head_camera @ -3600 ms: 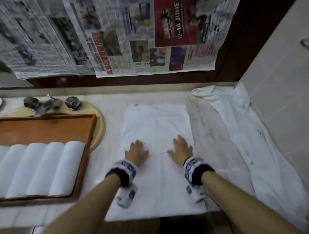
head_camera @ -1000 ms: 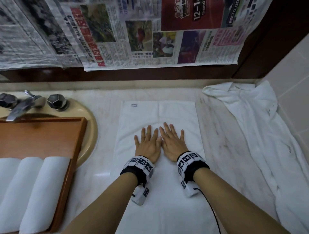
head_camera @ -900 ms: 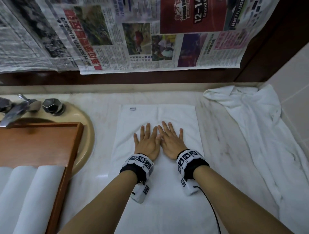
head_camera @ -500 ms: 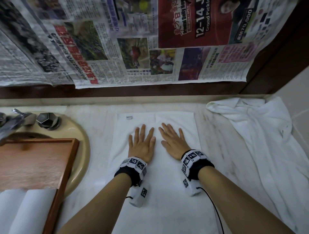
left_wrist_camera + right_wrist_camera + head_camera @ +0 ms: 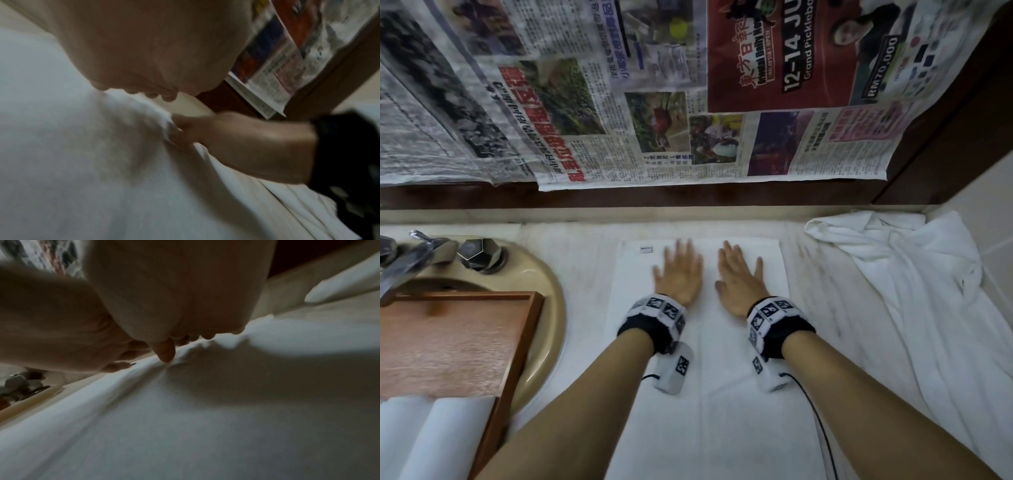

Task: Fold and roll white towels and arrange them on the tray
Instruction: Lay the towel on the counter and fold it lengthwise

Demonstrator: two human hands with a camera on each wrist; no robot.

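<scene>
Both hands, left hand (image 5: pixel 678 274) and right hand (image 5: pixel 737 278), press flat with fingers spread on the folded towel (image 5: pixel 709 411) at frame centre, its long axis running from the far edge toward the person, tray (image 5: pixel 517 342) at lower left

newspaper (image 5: pixel 774 68) red advert: "12-14 JU" | "Grand Pickleba" | "RM70,000"

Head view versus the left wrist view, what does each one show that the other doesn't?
Only the head view shows the wooden tray with rolled towels, the faucet and the crumpled towel. Only the left wrist view shows the left hand from beneath. Both show the flat towel, right hand and newspaper.
</scene>
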